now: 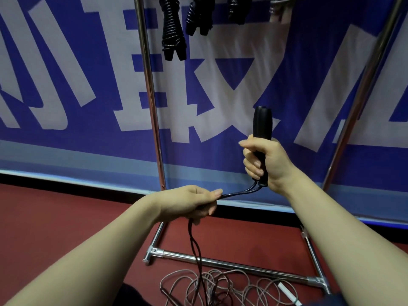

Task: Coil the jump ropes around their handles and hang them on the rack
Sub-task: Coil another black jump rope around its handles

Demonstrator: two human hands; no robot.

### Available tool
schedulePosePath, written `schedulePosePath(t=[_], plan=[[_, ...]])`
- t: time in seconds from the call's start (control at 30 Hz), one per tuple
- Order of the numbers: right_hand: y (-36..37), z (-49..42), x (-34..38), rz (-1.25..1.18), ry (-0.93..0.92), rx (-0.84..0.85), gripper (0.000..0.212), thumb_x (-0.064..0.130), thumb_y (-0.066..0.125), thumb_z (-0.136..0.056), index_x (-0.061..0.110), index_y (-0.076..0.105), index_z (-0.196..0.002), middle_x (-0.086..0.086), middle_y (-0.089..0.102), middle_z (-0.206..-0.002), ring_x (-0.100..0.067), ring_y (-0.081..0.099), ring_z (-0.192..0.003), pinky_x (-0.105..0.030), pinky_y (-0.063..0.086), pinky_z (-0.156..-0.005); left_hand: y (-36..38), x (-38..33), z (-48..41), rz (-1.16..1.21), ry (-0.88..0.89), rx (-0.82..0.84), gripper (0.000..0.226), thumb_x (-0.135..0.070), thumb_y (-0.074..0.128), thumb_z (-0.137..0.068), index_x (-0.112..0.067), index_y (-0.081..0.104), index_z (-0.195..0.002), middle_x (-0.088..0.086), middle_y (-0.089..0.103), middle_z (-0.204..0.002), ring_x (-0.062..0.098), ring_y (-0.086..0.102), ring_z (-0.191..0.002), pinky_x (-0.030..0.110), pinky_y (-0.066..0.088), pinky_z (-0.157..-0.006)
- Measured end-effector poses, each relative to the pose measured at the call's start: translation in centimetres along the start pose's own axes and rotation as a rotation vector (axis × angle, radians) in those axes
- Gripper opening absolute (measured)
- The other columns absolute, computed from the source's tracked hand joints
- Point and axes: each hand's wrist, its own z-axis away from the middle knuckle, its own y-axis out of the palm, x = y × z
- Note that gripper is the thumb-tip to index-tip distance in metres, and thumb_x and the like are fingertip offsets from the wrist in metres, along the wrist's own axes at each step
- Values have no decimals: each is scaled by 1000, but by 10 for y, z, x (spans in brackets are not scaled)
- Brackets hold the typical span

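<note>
Handles [262,122] are being gripped upright by the right hand [277,165] and the doubled rope [239,191] pinched by the left hand [189,202], seemingly being readied for a first wrap.

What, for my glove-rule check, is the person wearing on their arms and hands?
Nothing that shows. The left hand and right hand are bare, with no gloves, rings or watch visible. The left forearm and right forearm are bare too, with no sleeve in view up to the picture's edge.

The top edge cuts off the hung ropes [173,29] and rack [148,69].
</note>
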Motion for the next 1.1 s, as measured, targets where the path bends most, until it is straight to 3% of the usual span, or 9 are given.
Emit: schedulePosePath(t=[0.17,0.3,0.4,0.5,0.6,0.67,0.73,0.9,1.1], plan=[[0,3,-5,181,61,49,45,4,61,-83,16,34,-50,-2,27,-39,-15,21,-29,-20,16,-39,-10,9,7,-142,-34,17,25,-36,65,-92,-18,65,-75,-3,50,-64,9,43,-59,20,38,-61],[4,4,-6,481,67,112,46,5,69,-79,21,36,-50,-1,29,-46,-15,23,-39,-25,19,-43,-9,16,5,-208,-128,42,39,-44,71,-87,-17,57,-62,7,68,-70,17,56,-66,30,45,-73],[6,4,-5,824,19,186,46,14,77,-73,21,33,-58,8,30,-50,-13,27,-47,-29,23,-51,-9,16,2,-119,-42,-17,42,-46,73,-82,-14,57,-61,12,65,-66,17,59,-71,28,45,-83],[10,10,-9,1072,48,254,36,26,79,-74,18,45,-63,12,42,-51,-9,38,-46,-28,32,-52,-12,9,2,113,-11,-94,38,-42,61,-87,-9,67,-67,6,36,-54,16,35,-48,25,35,-57],[15,14,-12,1203,85,331,34,45,77,-74,20,54,-69,8,54,-60,-10,47,-51,-28,37,-53,-15,6,-3,258,-66,-231,49,-47,43,-99,-9,63,-75,2,30,-54,18,10,-57,29,11,-53],[20,14,-14,1361,72,369,37,54,73,-74,22,56,-73,7,60,-67,-12,55,-57,-28,41,-55,-14,5,-7,376,-103,-345,51,-59,36,-98,-13,53,-88,4,37,-56,18,13,-56,27,12,-49],[25,15,-18,1530,25,391,38,60,68,-75,25,52,-73,7,58,-71,-14,57,-66,-29,41,-56,-11,3,-9,446,-132,-477,60,-65,32,-97,-11,53,-82,7,43,-59,16,30,-45,25,19,-47],[32,15,-31,1701,-74,335,34,56,58,-82,26,45,-73,8,49,-70,-15,49,-63,-31,35,-60,-2,-9,-10,215,-170,-623,69,-65,25,-98,-11,62,-76,7,56,-67,18,49,-55,20,37,-45],[41,13,-43,1652,-98,192,36,52,58,-81,25,39,-68,7,47,-69,-17,47,-61,-31,35,-60,13,-14,-16,-139,-44,-888,47,-42,37,-102,-13,33,-64,-1,38,-59,16,35,-56,30,28,-53]])
